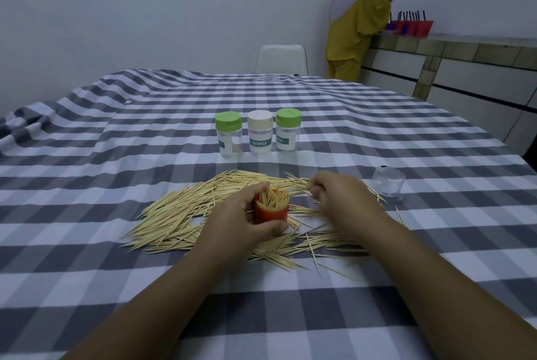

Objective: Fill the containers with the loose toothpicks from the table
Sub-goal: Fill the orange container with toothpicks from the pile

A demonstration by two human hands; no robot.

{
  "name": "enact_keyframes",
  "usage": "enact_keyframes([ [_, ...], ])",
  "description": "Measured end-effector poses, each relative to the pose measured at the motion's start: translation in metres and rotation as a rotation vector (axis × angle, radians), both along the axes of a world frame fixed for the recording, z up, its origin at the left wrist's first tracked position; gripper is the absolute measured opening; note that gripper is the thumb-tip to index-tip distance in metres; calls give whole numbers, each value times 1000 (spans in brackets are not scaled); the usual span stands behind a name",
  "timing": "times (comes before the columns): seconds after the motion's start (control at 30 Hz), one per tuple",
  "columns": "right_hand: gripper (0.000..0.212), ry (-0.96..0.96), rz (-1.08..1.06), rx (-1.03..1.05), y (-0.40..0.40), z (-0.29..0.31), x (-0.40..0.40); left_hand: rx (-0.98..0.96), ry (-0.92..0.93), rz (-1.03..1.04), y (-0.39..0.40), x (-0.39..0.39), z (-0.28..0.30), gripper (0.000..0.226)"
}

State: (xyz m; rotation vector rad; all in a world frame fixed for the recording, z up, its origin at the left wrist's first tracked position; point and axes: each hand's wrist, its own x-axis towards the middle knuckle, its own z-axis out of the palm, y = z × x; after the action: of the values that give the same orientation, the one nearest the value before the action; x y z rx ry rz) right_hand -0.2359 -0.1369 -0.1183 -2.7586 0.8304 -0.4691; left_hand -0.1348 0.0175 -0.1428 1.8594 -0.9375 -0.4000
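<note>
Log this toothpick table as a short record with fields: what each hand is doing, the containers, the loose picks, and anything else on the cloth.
left hand: grips red cup, packed with upright toothpicks
right hand: pinches a few toothpicks from the pile
loose toothpicks: scattered around both hands on the checked cloth
jars: three in a row behind the pile, lids on; green lid, cream lid, green lid
clear cap: to the right, apart from the jars
</note>
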Motion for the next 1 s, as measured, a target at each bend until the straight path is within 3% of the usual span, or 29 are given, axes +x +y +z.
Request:
enact_keyframes([
  [0.27,17,-703,135,941,7,5,5,-13,15,-1,0,0,-1,82],
  [0.37,16,-927,172,1112,11,9,7,-10,25,-5,0,0,-1,83],
  [0.47,17,-1078,222,1149,16,13,7,-3,18,-5,-1,0,-1,82],
  [0.6,18,-1044,279,1130,26,10,10,7,-9,-12,-2,1,-1,83],
  [0.73,16,-772,251,999,35,3,9,3,-11,-25,-2,0,-2,87],
  [0.87,17,-626,182,1100,39,-1,8,0,-23,-37,-2,2,-2,89],
  [1.0,13,-549,138,1140,38,-5,10,-7,-48,-40,-1,2,-3,78],
])
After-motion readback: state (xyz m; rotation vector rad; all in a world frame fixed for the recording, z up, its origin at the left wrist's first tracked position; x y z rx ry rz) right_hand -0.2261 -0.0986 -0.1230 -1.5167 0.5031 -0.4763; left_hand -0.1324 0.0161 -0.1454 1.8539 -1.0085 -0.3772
